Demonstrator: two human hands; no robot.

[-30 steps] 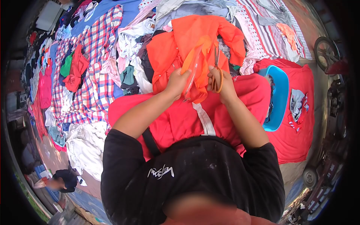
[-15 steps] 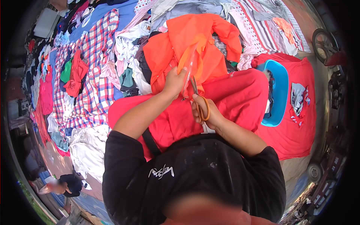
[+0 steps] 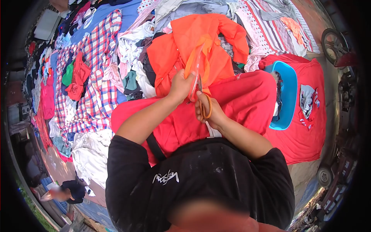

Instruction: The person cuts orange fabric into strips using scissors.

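Note:
An orange garment (image 3: 208, 34) is spread over the pile in front of the lap, its lower edge on the red trousers (image 3: 243, 92). My left hand (image 3: 181, 84) pinches the garment's edge beside a pale zipper strip (image 3: 197, 67). On the right of that strip, my right hand (image 3: 208, 108) is closed around the orange-handled scissors (image 3: 209, 107). The scissor blades point up along the zipper, close to my left fingers, and look nearly closed. Part of the blades is hidden by the fabric.
A blue basin (image 3: 288, 96) with dark items stands on a red cloth (image 3: 309, 143) at the right. Piles of clothes and a checked cloth (image 3: 92, 92) lie at the left. Another person (image 3: 69, 191) is at the lower left. A wheel (image 3: 334, 47) shows at the upper right.
My right hand and the scissors have moved slightly left and up, closer to my left hand. The blades appear less spread than before.

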